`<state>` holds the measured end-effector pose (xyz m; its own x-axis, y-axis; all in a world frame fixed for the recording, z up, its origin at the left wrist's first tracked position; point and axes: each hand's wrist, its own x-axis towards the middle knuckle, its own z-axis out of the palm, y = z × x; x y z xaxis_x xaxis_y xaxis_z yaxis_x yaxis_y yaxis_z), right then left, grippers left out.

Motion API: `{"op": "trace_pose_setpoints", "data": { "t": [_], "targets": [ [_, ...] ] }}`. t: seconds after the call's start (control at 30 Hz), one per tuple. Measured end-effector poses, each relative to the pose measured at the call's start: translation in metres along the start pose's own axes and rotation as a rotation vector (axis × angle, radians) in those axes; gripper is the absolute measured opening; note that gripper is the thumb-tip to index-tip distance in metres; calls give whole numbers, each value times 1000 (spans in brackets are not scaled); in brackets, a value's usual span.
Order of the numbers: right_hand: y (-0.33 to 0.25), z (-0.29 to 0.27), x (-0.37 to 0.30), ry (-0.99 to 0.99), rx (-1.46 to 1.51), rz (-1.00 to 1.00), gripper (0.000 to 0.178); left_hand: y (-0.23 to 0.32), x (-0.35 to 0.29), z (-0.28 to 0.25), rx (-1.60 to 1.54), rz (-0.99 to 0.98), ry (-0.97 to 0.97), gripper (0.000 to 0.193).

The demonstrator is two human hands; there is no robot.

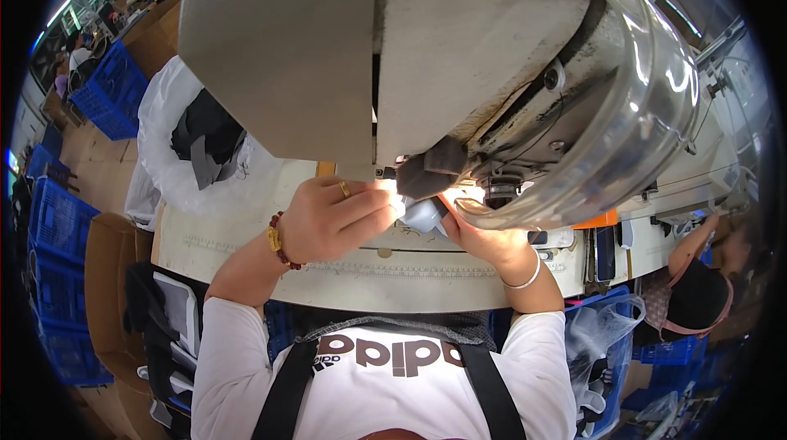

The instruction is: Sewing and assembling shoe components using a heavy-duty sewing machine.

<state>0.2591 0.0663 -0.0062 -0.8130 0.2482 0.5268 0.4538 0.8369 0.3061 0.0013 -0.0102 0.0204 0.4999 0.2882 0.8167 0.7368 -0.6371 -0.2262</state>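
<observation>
A large machine head point(479, 38), pale and metal-cased, overhangs the worktable and hides much of the working spot. Just below it, a small smooth grey piece point(423, 215), whose kind I cannot make out, lies between my hands. My left hand point(344, 215) has its fingers bent and pinched together at the left edge of this piece, the tips washed out by bright light. From the other side my right hand point(485, 242) grips it, thumb and fingers partly behind a clear curved tube. A dark grey faceted block point(429, 171) sits right above the piece.
The clear tube point(656, 104) curves down on the right. A ruler strip point(393, 268) runs along the table's point(377, 299) near side. Dark pieces lie in a white plastic bag point(160, 124) at left. A cardboard box point(115, 301) and blue crates point(61, 276) stand beyond; a co-worker point(697, 292) sits at right.
</observation>
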Motion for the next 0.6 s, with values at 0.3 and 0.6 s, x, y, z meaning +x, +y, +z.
{"op": "trace_pose_setpoints", "data": {
  "t": [0.3,0.6],
  "targets": [
    [49,25,-32,41,310,144,44,7,-18,18,1,-2,-71,12],
    [42,48,-21,121,437,164,42,1,-11,6,-97,52,-125,10]
  ]
}}
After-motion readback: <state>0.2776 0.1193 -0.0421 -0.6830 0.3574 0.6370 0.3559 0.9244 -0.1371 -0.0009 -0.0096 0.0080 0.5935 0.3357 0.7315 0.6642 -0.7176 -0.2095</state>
